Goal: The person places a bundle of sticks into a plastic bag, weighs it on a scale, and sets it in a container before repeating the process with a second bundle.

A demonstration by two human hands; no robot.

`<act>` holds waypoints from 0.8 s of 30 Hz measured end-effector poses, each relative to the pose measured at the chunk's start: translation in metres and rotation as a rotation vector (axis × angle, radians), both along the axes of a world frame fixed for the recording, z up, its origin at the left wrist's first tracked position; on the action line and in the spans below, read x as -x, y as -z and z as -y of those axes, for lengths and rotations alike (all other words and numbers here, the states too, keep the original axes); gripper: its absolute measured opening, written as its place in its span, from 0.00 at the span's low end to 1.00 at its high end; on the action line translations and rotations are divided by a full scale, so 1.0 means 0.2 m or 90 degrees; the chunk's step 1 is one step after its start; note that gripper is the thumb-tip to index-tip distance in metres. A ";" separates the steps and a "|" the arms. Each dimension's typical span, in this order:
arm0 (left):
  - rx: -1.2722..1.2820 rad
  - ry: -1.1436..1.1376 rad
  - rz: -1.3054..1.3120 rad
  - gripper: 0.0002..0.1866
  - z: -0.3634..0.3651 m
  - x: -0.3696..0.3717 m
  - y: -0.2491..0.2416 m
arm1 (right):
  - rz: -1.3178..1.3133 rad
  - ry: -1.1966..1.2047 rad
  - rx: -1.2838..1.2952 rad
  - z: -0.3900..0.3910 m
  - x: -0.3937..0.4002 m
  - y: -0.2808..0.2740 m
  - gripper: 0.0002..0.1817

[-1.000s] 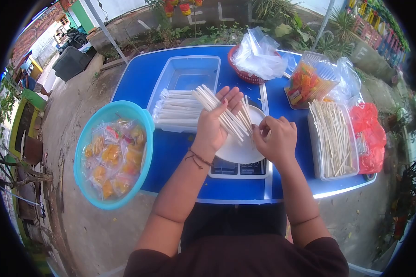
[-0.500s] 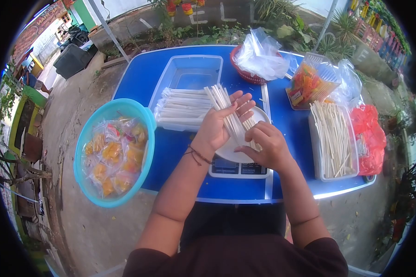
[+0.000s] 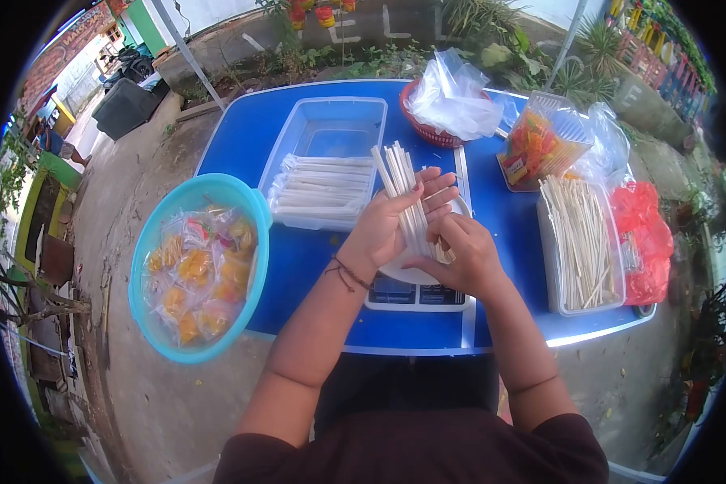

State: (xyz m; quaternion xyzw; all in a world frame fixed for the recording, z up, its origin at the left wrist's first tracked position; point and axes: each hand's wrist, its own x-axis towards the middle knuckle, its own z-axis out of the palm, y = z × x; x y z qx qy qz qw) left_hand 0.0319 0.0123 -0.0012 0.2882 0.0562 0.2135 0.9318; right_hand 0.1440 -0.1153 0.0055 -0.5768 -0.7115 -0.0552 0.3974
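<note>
My left hand [image 3: 381, 224] holds a bundle of thin pale sticks [image 3: 398, 173], its thumb across them and its fingers stretched behind. Clear plastic seems to wrap the bundle's lower part. My right hand [image 3: 471, 260] is closed at the lower end of the bundle, fingertips pinched around the sticks or the plastic; which one is hidden. Both hands are above a white kitchen scale [image 3: 419, 305] with a round white plate [image 3: 403, 272]. To the left, a clear plastic box [image 3: 331, 121] contains several plastic-wrapped stick bundles [image 3: 323, 187]. At right stands a clear container [image 3: 615, 300] of loose sticks [image 3: 579, 242].
A turquoise basin [image 3: 141, 315] with bagged orange snacks [image 3: 194, 264] is at the left table edge. Behind the scale sits a red basket [image 3: 431, 131] of clear bags [image 3: 456, 101]. A tub of colourful pieces [image 3: 532, 145] and a red plastic bag [image 3: 647, 242] lie right on the blue table [image 3: 508, 323].
Both hands have shifted slightly right with the stick bundle, which now stands a little more upright. My right hand keeps its pinch at the lower end.
</note>
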 end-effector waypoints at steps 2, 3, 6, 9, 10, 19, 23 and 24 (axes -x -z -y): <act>-0.006 0.004 0.000 0.20 0.00 0.00 0.00 | -0.049 -0.017 0.010 0.01 0.01 -0.03 0.23; -0.008 0.006 0.003 0.20 0.00 0.00 0.01 | -0.074 -0.025 0.015 0.01 0.02 -0.04 0.22; -0.026 0.002 0.009 0.21 0.01 0.00 -0.01 | -0.208 0.005 0.036 0.00 0.02 0.03 0.20; -0.051 -0.005 0.023 0.22 0.02 0.00 0.00 | -0.247 0.006 0.051 0.00 0.03 0.03 0.18; -0.059 -0.007 0.029 0.22 0.02 0.00 0.00 | -0.269 0.013 0.072 0.00 0.04 0.02 0.17; -0.109 0.014 0.017 0.23 0.03 0.00 0.00 | -0.366 -0.003 0.129 0.00 0.06 0.02 0.13; -0.060 0.031 0.030 0.22 0.03 0.00 0.00 | -0.445 -0.007 0.134 -0.01 0.05 0.06 0.11; -0.048 0.031 0.034 0.22 0.03 0.00 0.00 | -0.468 -0.004 0.130 -0.01 0.04 0.06 0.11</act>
